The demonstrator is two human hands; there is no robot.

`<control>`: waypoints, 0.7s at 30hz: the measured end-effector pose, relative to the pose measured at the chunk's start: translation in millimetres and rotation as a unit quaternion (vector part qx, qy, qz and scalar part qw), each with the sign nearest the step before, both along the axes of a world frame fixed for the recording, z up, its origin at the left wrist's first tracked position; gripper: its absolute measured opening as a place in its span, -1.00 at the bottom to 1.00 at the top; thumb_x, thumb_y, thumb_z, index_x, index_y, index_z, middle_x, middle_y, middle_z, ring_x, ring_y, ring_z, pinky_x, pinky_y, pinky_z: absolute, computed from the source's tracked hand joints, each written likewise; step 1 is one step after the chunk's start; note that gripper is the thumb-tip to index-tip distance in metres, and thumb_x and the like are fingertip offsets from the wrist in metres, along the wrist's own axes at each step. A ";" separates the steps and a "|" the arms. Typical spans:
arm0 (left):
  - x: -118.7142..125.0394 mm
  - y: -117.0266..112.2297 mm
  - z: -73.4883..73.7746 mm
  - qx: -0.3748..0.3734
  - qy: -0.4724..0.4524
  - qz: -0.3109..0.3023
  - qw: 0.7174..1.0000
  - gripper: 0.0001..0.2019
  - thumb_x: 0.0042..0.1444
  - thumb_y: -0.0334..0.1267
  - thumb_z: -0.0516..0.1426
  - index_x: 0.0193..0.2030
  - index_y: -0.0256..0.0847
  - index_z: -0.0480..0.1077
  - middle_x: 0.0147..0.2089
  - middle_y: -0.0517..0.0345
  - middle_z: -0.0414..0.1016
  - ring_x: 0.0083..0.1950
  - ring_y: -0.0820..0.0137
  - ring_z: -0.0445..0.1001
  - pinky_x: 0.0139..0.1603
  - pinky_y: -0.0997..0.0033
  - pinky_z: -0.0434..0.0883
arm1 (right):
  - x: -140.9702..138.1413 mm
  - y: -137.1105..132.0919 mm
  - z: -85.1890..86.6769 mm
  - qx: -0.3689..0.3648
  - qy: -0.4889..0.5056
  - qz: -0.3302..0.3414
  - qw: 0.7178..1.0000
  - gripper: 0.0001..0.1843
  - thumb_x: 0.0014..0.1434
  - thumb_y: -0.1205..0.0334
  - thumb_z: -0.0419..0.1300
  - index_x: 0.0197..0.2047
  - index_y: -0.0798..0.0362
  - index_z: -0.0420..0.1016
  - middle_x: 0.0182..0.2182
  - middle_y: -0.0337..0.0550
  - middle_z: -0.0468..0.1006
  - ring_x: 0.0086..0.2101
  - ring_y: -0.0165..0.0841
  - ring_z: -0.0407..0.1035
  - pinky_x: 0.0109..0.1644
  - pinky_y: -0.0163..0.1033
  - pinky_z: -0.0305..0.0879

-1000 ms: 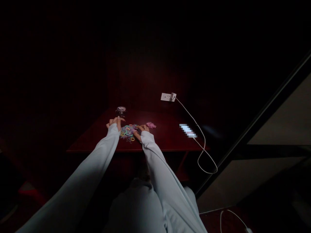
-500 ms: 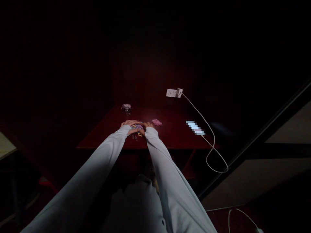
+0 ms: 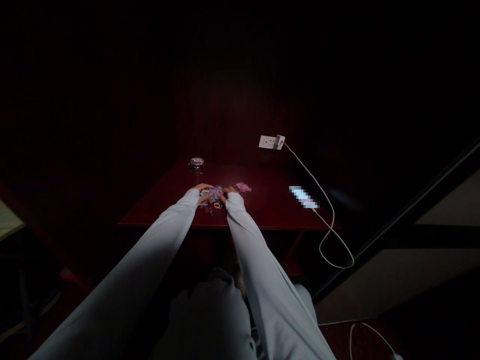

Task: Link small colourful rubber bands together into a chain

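A heap of small, mixed-colour elastic hair bands [image 3: 214, 193] lies on the dark red table, mostly purple and pale blue. My left hand [image 3: 203, 190] rests around its left side, open, fingers stretched along the far edge and thumb apart on the near side. On the heap's right, my right hand [image 3: 228, 191] touches its edge, thumb apart from the slightly bent fingers; nothing shows in its grasp. A yellow band [image 3: 217, 205] lies at the near edge between my wrists. Just beyond my right hand is a separate pile of pink bands [image 3: 243, 187].
A clear jar with a lid [image 3: 197, 162] stands at the back left of the table [image 3: 262, 212]. To the right lies a lit phone [image 3: 303, 196], its white cable [image 3: 325, 187] looping over the table edge to a charger in the wall socket [image 3: 270, 142].
My hands have drawn slightly apart, and the heap between them is more exposed and looks more spread out. The whole view has shifted a little.
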State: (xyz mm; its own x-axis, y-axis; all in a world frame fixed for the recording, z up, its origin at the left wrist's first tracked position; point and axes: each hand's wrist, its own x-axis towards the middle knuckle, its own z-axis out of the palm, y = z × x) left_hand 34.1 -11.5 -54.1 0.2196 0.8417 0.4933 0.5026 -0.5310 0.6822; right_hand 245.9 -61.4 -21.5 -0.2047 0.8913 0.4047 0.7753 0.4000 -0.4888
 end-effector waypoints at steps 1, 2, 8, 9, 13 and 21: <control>-0.4 -0.5 0.8 -0.004 -0.011 0.002 1.000 -0.57 0.00 0.04 0.29 -0.05 -0.12 0.66 0.08 -0.05 0.73 0.16 -0.01 0.65 0.32 -0.01 0.51 | 0.4 -0.4 0.5 0.001 -0.001 -0.004 1.000 -0.78 0.44 0.12 0.29 0.02 0.01 0.70 -0.06 -0.07 0.62 -0.07 -0.27 0.47 0.07 -0.25 0.38; -0.9 -1.2 1.5 -0.008 -0.022 0.003 1.000 -0.57 -0.01 0.05 0.29 -0.06 -0.13 0.66 0.06 -0.05 0.73 0.15 -0.01 0.65 0.32 -0.01 0.52 | 0.7 -0.8 1.1 0.001 -0.002 -0.009 1.000 -0.78 0.45 0.12 0.28 0.02 0.01 0.70 -0.06 -0.07 0.63 -0.06 -0.26 0.48 0.09 -0.24 0.38; -2.3 -4.9 5.1 -0.022 -0.091 0.017 0.995 -0.57 -0.05 0.09 0.31 -0.14 -0.16 0.64 -0.09 -0.04 0.74 -0.06 0.03 0.69 0.08 0.06 0.61 | 2.3 -2.4 3.4 -0.007 0.009 -0.012 1.000 -0.73 0.47 0.10 0.23 0.03 0.04 0.70 -0.03 0.00 0.67 -0.01 -0.22 0.50 0.17 -0.19 0.37; -2.3 -5.0 6.0 -0.022 -0.102 0.019 0.994 -0.58 -0.06 0.09 0.32 -0.16 -0.16 0.63 -0.10 -0.03 0.74 -0.06 0.03 0.68 0.07 0.08 0.61 | 2.5 -2.3 3.1 -0.007 0.012 -0.014 1.000 -0.73 0.47 0.10 0.22 0.03 0.03 0.70 -0.03 0.00 0.68 -0.02 -0.22 0.50 0.17 -0.18 0.38; -1.5 -4.6 8.4 -0.021 -0.144 0.021 0.989 -0.58 -0.09 0.10 0.36 -0.19 -0.15 0.60 -0.08 -0.04 0.75 0.01 0.02 0.67 0.15 0.07 0.58 | 3.8 -0.5 0.9 -0.012 0.033 -0.018 0.999 -0.71 0.48 0.08 0.18 0.03 0.00 0.70 -0.10 -0.06 0.70 -0.09 -0.24 0.52 0.10 -0.20 0.41; -0.6 -1.5 9.5 -0.024 -0.222 0.029 0.974 -0.41 -0.16 0.29 0.37 -0.20 -0.18 0.49 -0.10 -0.18 0.70 0.02 -0.01 0.67 0.18 -0.04 0.58 | 8.3 13.7 -13.2 -0.021 0.152 -0.023 0.988 -0.70 0.44 0.05 0.19 -0.09 0.05 0.67 -0.33 -0.17 0.66 -0.29 -0.33 0.51 -0.08 -0.27 0.47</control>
